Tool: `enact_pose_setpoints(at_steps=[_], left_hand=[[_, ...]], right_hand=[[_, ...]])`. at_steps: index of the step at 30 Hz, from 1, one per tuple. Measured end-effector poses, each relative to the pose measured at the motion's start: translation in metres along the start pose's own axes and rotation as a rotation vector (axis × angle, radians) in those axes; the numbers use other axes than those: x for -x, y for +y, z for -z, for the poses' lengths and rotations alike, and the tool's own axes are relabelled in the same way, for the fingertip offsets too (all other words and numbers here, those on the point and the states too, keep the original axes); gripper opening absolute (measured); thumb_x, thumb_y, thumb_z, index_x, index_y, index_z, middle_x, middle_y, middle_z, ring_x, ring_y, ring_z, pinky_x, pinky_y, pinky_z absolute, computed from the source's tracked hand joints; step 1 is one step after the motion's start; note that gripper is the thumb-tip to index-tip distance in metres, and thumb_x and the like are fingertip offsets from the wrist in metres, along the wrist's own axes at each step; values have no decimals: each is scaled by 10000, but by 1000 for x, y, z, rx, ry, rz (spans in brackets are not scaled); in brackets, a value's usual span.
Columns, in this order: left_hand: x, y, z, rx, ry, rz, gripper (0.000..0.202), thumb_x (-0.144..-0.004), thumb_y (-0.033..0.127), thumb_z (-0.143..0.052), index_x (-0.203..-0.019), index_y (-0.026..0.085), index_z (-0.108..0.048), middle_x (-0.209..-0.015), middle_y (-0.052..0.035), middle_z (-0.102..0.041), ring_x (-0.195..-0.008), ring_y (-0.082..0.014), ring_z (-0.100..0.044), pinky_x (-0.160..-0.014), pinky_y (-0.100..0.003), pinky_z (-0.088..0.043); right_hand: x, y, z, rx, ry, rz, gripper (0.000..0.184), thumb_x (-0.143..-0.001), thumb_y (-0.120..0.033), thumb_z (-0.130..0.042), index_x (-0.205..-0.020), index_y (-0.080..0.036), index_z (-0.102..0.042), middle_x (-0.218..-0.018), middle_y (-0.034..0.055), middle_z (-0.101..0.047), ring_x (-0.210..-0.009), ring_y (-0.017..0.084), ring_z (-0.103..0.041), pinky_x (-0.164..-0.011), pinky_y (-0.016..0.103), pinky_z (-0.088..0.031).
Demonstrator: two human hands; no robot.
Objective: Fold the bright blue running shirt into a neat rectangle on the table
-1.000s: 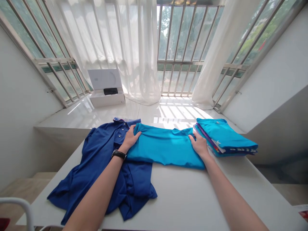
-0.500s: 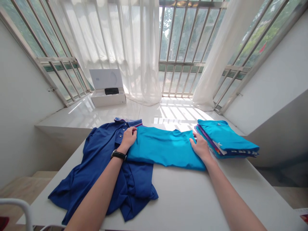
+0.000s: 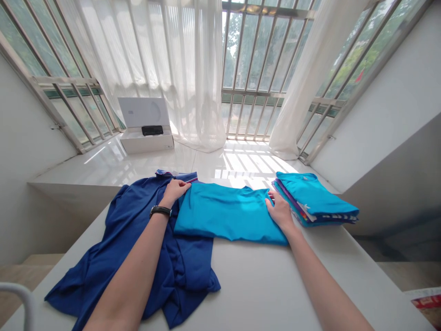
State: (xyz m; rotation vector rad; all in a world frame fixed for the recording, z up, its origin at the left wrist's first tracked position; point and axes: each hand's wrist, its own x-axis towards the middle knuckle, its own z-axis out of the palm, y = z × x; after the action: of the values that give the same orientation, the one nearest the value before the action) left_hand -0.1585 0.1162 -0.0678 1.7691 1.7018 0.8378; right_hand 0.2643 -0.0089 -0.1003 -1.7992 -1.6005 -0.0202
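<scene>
A turquoise shirt (image 3: 227, 216) lies flat and folded lengthwise across the white table (image 3: 255, 285), its left part over a navy polo shirt (image 3: 120, 225). My left hand (image 3: 175, 191), with a black wristwatch (image 3: 160, 211) on its wrist, grips the shirt's upper left corner, just by the polo's collar. My right hand (image 3: 280, 212) holds the shirt's right end, close to a stack of folded turquoise and purple garments (image 3: 313, 197). The polo's middle is hidden under my left forearm and the turquoise shirt.
Behind the table lies a glossy white ledge holding an open white box (image 3: 146, 124) with a black object inside. Barred windows and sheer curtains stand beyond it. A white rail (image 3: 17, 299) shows at lower left, and printed red paper (image 3: 427, 305) at lower right.
The turquoise shirt's raised upper edge has flattened, and the shirt now lies smoother. My left hand has shifted up and left towards the polo's collar. The whole view has swung slightly.
</scene>
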Motion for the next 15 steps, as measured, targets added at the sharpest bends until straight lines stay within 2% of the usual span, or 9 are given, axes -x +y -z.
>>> enact_pose_setpoints(at_steps=[5, 9, 15], left_hand=[[6, 1, -3, -18, 53, -19, 283, -782, 440, -614, -732, 181, -718, -741, -62, -727, -734, -231, -667, -641, -287, -453], [8, 0, -4, -25, 126, 25, 279, -867, 412, -523, -826, 181, -674, -871, -98, -733, -840, -251, -676, -728, -317, -476], [7, -5, -5, 1, 166, 77, 220, -892, 392, -503, -846, 206, -612, -882, -107, -706, -914, -287, -668, -810, -368, -483]], right_hand=[[-2, 0, 0, 7, -5, -10, 331, -851, -387, -452, -1009, -168, -644, -1001, 150, -733, -886, 278, -694, -837, 404, -525], [-3, 1, 2, 21, 24, -49, 312, -842, -411, -444, -921, -182, -641, -912, 142, -740, -842, 287, -696, -803, 399, -517], [-5, 2, 6, 28, 41, -149, 267, -811, -441, -463, -834, -212, -598, -803, 110, -728, -744, 273, -691, -736, 370, -507]])
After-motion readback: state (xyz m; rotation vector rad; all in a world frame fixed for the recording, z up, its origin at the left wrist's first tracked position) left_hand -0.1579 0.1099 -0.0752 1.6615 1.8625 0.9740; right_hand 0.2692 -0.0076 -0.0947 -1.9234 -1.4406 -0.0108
